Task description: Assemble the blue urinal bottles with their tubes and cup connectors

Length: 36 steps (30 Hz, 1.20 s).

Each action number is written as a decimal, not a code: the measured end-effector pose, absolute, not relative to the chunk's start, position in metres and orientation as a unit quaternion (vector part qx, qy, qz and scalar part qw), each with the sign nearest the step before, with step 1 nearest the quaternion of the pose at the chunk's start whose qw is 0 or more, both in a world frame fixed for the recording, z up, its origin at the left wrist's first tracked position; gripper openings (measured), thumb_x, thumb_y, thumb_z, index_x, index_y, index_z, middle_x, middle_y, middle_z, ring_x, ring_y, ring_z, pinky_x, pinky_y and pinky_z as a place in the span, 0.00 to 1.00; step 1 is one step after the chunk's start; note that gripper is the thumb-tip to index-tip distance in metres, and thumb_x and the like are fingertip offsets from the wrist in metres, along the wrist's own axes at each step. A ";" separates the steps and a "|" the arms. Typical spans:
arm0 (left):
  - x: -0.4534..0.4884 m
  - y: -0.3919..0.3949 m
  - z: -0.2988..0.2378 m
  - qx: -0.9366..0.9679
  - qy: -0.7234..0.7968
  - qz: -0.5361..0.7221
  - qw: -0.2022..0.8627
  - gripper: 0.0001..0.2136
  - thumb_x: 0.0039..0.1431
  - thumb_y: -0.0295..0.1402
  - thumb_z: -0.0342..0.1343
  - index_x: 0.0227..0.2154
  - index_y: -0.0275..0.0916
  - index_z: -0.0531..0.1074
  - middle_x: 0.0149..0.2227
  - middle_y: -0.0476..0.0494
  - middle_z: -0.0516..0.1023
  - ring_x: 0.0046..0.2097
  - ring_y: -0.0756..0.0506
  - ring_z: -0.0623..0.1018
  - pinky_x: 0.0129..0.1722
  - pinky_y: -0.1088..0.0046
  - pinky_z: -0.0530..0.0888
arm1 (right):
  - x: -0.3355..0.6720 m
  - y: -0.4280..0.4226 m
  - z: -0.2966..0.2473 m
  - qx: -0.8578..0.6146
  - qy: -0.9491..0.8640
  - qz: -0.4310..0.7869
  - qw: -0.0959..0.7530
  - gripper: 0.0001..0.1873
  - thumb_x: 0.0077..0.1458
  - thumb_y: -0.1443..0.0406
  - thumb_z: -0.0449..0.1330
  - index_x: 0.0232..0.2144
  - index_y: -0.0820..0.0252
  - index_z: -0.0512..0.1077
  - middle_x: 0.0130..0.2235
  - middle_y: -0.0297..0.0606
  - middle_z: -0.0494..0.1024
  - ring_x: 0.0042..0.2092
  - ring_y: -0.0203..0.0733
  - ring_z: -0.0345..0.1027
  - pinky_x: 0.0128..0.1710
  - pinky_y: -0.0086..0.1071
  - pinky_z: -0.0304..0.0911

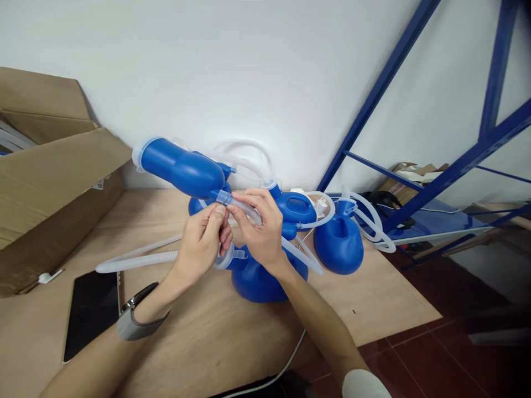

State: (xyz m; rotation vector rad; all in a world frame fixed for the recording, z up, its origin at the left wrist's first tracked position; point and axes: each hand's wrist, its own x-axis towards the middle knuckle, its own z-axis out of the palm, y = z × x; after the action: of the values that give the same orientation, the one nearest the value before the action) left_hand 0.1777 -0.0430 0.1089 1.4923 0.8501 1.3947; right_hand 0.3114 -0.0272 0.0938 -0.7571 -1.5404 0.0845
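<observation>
Right in at the join, working with both hands at once! Pinching with the left hand (203, 235), thumb and forefinger closed together, at the clear cuff (224, 197) by the spout (213, 194) of the raised blue bottle (185, 166). Gripping with the right hand (265, 226), thumb and fingertips drawn in around the ribbed tube (246, 210), just behind that cuff. Up off the wooden table (174, 348), tilted, with a white cap (140, 156) on at the upper left end.

Well along at this end, judging by cuff and spout brought together in line. Left to settle: the seating of that cuff, hard to read with fingers crowding the joint, so no verdict on fully home or only started.

Looking around for finished joins: just behind the raised bottle, a pale hose (251, 166) already on a small spout. Off to the right, beneath the handled bottle (297, 205), a curved hose (331, 209) likewise fitted. Further right, standing near the table's edge, a round-bellied bottle (338, 246) with coiled tubing (375, 222) at its neck. Low in front, below the hands, one more blue bottle (259, 284), partly covered by the right forearm. Out left, lying near the dark tablet (92, 312), a long pale loop (136, 262).
</observation>
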 end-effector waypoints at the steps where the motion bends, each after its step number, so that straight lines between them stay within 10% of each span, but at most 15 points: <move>1: 0.178 -0.043 0.109 0.601 0.343 0.566 0.449 0.19 0.69 0.42 0.52 0.23 0.43 0.59 0.17 0.56 0.62 0.17 0.52 0.67 0.15 0.78 0.64 | 0.311 -0.028 0.094 -0.329 -0.677 0.037 0.657 0.05 0.67 0.63 0.64 0.44 0.53 0.80 0.44 0.38 0.80 0.47 0.42 0.76 0.50 0.41 0.75; 28: 0.166 -0.031 0.115 0.571 0.356 0.548 0.497 0.16 0.62 0.47 0.59 0.31 0.37 0.75 0.30 0.43 0.78 0.34 0.44 0.80 0.24 0.73 0.76 | 0.319 -0.028 0.099 -0.318 -0.733 0.044 0.599 0.08 0.67 0.65 0.62 0.46 0.53 0.80 0.46 0.39 0.81 0.49 0.41 0.77 0.53 0.40 0.76; 32: 0.161 -0.025 0.117 0.527 0.390 0.581 0.481 0.21 0.57 0.51 0.65 0.38 0.36 0.79 0.43 0.39 0.83 0.42 0.42 0.81 0.30 0.73 0.79 | 0.325 -0.037 0.111 -0.279 -0.817 0.057 0.501 0.18 0.69 0.67 0.58 0.59 0.53 0.74 0.59 0.43 0.77 0.62 0.45 0.72 0.64 0.42 0.70; 36: 0.145 -0.013 0.128 0.467 0.380 0.656 0.455 0.13 0.57 0.39 0.67 0.39 0.35 0.81 0.41 0.43 0.83 0.43 0.45 0.81 0.35 0.74 0.80 | 0.353 -0.048 0.121 -0.323 -0.903 0.085 0.270 0.47 0.64 0.65 0.65 0.76 0.47 0.46 0.70 0.46 0.67 0.67 0.54 0.67 0.60 0.49 0.72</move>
State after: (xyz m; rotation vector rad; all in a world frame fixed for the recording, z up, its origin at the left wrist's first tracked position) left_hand 0.1446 -0.0134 0.1282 1.1527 0.9386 1.6180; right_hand 0.3532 -0.0480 0.1210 -0.8699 -2.4340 0.2293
